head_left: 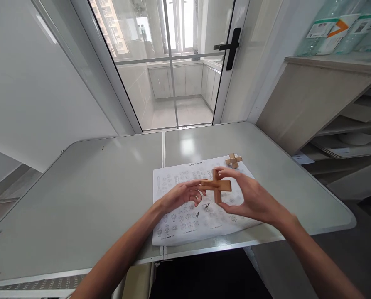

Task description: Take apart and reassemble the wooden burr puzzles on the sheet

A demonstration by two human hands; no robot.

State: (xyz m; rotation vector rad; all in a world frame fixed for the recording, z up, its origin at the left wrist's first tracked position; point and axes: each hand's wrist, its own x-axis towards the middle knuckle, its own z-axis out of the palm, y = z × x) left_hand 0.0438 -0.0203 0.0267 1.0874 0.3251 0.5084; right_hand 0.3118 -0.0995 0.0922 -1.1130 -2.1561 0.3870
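A wooden cross-shaped puzzle piece (217, 185) is held above a printed sheet of diagrams (185, 207) on the grey folding table (94, 187). My right hand (250, 195) grips the cross between thumb below and fingers on top. My left hand (183, 194) touches the cross's left arm with its fingertips, fingers curled toward it. A second, smaller wooden cross piece (233, 160) lies at the sheet's far right corner, apart from both hands.
A glass door with a black handle (230, 46) stands behind the table, with a tiled room beyond. A beige shelf unit (328, 104) with papers and boxes stands at the right. The table's near edge runs just below the sheet.
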